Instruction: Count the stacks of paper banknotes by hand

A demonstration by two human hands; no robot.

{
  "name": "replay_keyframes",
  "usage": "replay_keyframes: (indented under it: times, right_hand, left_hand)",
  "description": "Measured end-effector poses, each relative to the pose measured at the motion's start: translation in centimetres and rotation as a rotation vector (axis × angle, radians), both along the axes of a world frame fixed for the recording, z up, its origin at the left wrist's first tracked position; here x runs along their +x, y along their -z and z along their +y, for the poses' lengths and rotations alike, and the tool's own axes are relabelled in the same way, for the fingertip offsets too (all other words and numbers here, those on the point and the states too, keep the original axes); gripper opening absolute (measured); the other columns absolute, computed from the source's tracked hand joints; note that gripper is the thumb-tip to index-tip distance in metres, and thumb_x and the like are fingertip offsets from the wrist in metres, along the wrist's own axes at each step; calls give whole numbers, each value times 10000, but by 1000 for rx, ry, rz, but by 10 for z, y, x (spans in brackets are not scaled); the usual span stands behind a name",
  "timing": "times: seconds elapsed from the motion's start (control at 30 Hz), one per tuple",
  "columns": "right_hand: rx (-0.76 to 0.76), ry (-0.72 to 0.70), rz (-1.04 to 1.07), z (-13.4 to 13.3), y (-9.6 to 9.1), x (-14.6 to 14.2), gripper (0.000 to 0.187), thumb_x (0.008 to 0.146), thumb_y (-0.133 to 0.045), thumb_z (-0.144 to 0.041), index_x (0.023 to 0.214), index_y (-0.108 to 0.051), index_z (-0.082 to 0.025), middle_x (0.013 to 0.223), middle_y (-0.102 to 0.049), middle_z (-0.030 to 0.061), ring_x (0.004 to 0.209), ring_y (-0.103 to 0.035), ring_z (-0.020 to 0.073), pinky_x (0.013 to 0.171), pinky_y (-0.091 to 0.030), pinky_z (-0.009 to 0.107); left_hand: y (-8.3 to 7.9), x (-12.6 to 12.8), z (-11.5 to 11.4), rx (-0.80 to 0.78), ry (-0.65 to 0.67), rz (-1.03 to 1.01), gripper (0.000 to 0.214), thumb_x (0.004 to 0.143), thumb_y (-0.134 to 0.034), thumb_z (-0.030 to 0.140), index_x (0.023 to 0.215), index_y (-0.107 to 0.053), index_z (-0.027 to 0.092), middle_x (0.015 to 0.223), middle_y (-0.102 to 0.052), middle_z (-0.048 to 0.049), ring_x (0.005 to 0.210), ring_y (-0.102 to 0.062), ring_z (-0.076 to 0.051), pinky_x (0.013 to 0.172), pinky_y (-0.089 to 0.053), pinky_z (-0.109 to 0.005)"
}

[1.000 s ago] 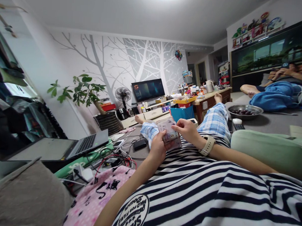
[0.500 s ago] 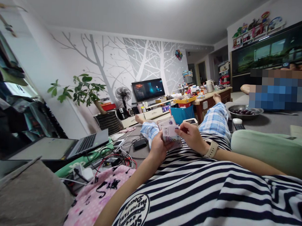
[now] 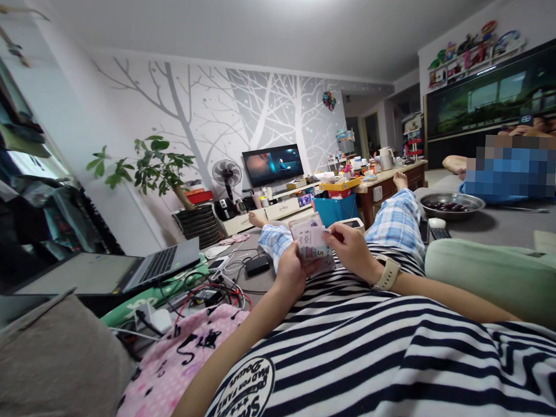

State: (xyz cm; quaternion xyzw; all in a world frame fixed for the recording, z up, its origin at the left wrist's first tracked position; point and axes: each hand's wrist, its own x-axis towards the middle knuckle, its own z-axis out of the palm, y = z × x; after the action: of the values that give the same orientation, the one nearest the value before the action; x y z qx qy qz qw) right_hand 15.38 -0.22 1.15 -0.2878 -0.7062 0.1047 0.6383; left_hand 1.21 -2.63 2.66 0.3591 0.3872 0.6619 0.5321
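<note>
Head: cables (image 3: 228, 286), laptop (image 3: 139, 273) left of banknotes (image 3: 308, 237)

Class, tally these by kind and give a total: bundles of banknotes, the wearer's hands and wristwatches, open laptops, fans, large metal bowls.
Bundle of banknotes: 1 (separate notes can't be counted)
Wearer's hands: 2, left hand and right hand
Wristwatch: 1
Open laptop: 1
Fan: 1
Metal bowl: 1
Total: 7

A gray padded surface (image 3: 505, 226) holds a metal bowl (image 3: 477, 208), a remote (image 3: 439, 234), a green cushion (image 3: 487, 270), a black box (image 3: 257, 266) and tangled cables (image 3: 232, 287).
</note>
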Motion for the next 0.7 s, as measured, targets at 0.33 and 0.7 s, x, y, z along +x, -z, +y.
replay_keyframes:
  times: [0.33,0.7]
  right_hand:
    - [-89,79,-6,6,-8,-3,236,832,-602,-337,667,-528,-184,589,-517,-33,567,-460,118,565,-328,245]
    - [109,-63,23,-6,1,3,228,861,-610,-365,727,-563,-187,636,-537,-21,574,-458,116,555,-368,243]
  left_hand:
    - [1,1,0,47,-24,-23,306,869,-560,256,1162,-620,192,911,-719,-47,672,-659,-146,624,-584,-299]
    - [1,-1,3,9,-6,3,309,886,-509,314,1123,-647,172,929,-715,-61,678,-655,-151,576,-557,-267]
